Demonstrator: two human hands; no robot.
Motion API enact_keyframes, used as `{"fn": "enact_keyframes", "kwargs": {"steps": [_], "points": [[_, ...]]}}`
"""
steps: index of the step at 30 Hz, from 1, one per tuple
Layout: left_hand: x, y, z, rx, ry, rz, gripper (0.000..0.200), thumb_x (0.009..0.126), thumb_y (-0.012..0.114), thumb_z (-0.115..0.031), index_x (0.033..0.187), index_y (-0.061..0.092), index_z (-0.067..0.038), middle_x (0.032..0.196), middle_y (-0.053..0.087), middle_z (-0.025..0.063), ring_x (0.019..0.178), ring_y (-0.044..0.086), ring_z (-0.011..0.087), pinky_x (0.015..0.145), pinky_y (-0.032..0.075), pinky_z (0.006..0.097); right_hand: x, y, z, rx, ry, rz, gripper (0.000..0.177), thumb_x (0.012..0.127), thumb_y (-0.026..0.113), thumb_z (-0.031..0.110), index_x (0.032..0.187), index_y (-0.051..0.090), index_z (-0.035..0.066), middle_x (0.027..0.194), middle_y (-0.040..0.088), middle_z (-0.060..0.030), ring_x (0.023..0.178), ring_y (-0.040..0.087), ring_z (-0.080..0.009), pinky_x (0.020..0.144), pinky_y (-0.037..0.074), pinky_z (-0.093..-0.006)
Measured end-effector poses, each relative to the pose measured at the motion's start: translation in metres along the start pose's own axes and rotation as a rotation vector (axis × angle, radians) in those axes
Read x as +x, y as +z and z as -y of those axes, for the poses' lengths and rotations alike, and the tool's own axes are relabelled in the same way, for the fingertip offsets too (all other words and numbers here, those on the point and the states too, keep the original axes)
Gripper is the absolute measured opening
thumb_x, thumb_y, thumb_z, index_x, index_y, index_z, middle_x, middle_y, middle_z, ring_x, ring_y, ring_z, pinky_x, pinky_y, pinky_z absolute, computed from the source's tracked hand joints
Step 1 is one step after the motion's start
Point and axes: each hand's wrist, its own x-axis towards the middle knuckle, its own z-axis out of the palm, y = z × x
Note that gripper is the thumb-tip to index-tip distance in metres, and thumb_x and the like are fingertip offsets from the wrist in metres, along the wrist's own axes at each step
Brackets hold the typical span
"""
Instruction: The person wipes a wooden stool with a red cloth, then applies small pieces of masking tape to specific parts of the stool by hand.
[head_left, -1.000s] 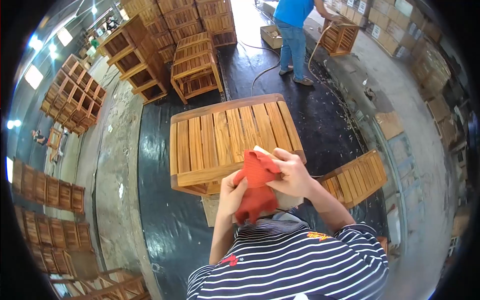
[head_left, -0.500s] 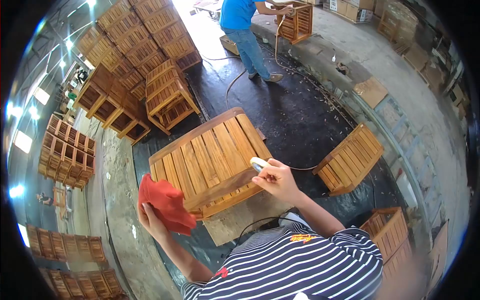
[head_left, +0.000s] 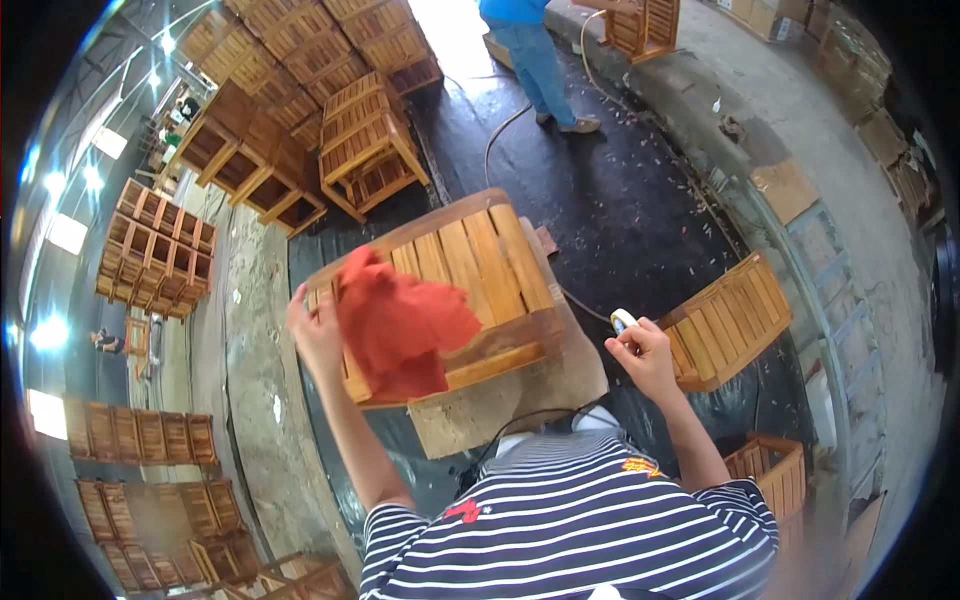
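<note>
A slatted wooden table [head_left: 480, 262] stands in front of me, its top tilted toward me in this view. Over its left and front part a red cloth [head_left: 400, 325] hangs spread out in the air, hiding several slats. My left hand [head_left: 318, 330] grips this cloth at its left edge, by the table's left end. To the right of the table, my right hand [head_left: 645, 355] is closed around a roll of pale tape [head_left: 623, 320], held just in front of a smaller slatted wooden piece [head_left: 730, 320].
Cardboard [head_left: 460, 425] lies beneath the table on black sheeting [head_left: 620, 190]. A hose [head_left: 490, 150] runs along the floor. Stacked wooden furniture [head_left: 290, 60] stands at the back left, and another wooden table [head_left: 370, 145] nearby. A person in blue [head_left: 530, 50] works beyond, beside a wooden piece [head_left: 645, 28].
My left hand has swung the red cloth up and over the table, where it now spreads wider. My right hand has moved right, away from the table's corner, with the tape roll.
</note>
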Motion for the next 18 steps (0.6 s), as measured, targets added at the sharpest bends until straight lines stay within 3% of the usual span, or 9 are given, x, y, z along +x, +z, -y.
{"fn": "enact_keyframes", "kwargs": {"steps": [2, 4, 6, 7, 10, 14, 16, 18], "points": [[-0.010, 0.030, 0.035, -0.097, 0.073, 0.185, 0.049, 0.083, 0.058, -0.026, 0.119, 0.046, 0.005, 0.124, 0.046, 0.0199, 0.112, 0.048, 0.0303, 0.096, 0.035, 0.0346, -0.007, 0.009, 0.000, -0.012, 0.009, 0.007, 0.016, 0.071, 0.070, 0.011, 0.065, 0.059, 0.000, 0.061, 0.042, -0.0026, 0.050, 0.041, -0.0090, 0.046, 0.032, -0.0239], [-0.037, 0.054, 0.028, 0.035, 0.088, 0.374, 0.060, 0.083, 0.057, -0.034, 0.127, 0.040, 0.002, 0.135, 0.035, 0.0202, 0.125, 0.034, 0.0322, 0.104, 0.024, 0.0386, -0.012, 0.017, -0.001, -0.029, -0.015, 0.009, 0.016, 0.071, 0.070, 0.011, 0.066, 0.059, 0.000, 0.060, 0.042, -0.0029, 0.050, 0.041, -0.0091, 0.045, 0.032, -0.0241], [-0.069, 0.071, 0.026, 0.222, 0.115, 0.512, 0.067, 0.082, 0.055, -0.042, 0.134, 0.034, -0.004, 0.140, 0.030, 0.0161, 0.132, 0.023, 0.0303, 0.107, 0.015, 0.0412, -0.016, 0.022, 0.000, -0.050, -0.018, 0.040, 0.016, 0.071, 0.070, 0.011, 0.066, 0.059, 0.000, 0.060, 0.041, -0.0032, 0.049, 0.041, -0.0094, 0.044, 0.031, -0.0245], [-0.076, 0.074, 0.026, 0.290, 0.206, 0.446, 0.069, 0.081, 0.054, -0.045, 0.135, 0.033, -0.009, 0.139, 0.032, 0.0127, 0.132, 0.021, 0.0294, 0.108, 0.012, 0.0432, -0.018, 0.024, -0.002, -0.047, -0.026, 0.055, 0.016, 0.071, 0.070, 0.011, 0.067, 0.059, 0.000, 0.060, 0.041, -0.0034, 0.049, 0.041, -0.0096, 0.044, 0.031, -0.0249], [-0.073, 0.081, 0.037, 0.227, 0.170, 0.444, 0.068, 0.079, 0.056, -0.043, 0.134, 0.035, -0.011, 0.139, 0.033, 0.0113, 0.132, 0.022, 0.0295, 0.107, 0.014, 0.0427, -0.025, 0.020, -0.007, -0.155, -0.015, 0.115, 0.016, 0.071, 0.070, 0.011, 0.067, 0.059, 0.001, 0.061, 0.041, -0.0045, 0.050, 0.042, -0.0125, 0.046, 0.032, -0.0263], [-0.090, 0.100, 0.014, 0.125, 0.163, 0.409, 0.064, 0.074, 0.062, -0.038, 0.126, 0.044, -0.005, 0.130, 0.042, 0.0176, 0.126, 0.033, 0.0321, 0.105, 0.022, 0.0430, -0.029, 0.015, -0.022, -0.180, 0.052, 0.114, 0.015, 0.071, 0.069, 0.011, 0.067, 0.059, 0.001, 0.061, 0.042, -0.0050, 0.051, 0.044, -0.0136, 0.047, 0.034, -0.0271], [-0.116, 0.106, -0.035, -0.045, 0.170, 0.673, 0.065, 0.070, 0.066, -0.035, 0.122, 0.047, -0.002, 0.125, 0.046, 0.0200, 0.121, 0.039, 0.0338, 0.102, 0.027, 0.0437, -0.028, 0.015, -0.026, -0.191, 0.050, 0.101, 0.015, 0.071, 0.069, 0.011, 0.067, 0.059, 0.001, 0.061, 0.042, -0.0052, 0.051, 0.044, -0.0137, 0.047, 0.034, -0.0272], [-0.138, 0.110, -0.090, -0.230, 0.396, 0.738, 0.058, 0.067, 0.069, -0.029, 0.117, 0.052, -0.006, 0.119, 0.052, 0.0148, 0.115, 0.045, 0.0315, 0.100, 0.030, 0.0426, -0.026, 0.019, -0.028, -0.199, 0.053, 0.079, 0.014, 0.071, 0.068, 0.010, 0.066, 0.059, 0.001, 0.061, 0.043, -0.0054, 0.052, 0.045, -0.0137, 0.047, 0.035, -0.0273]]}}
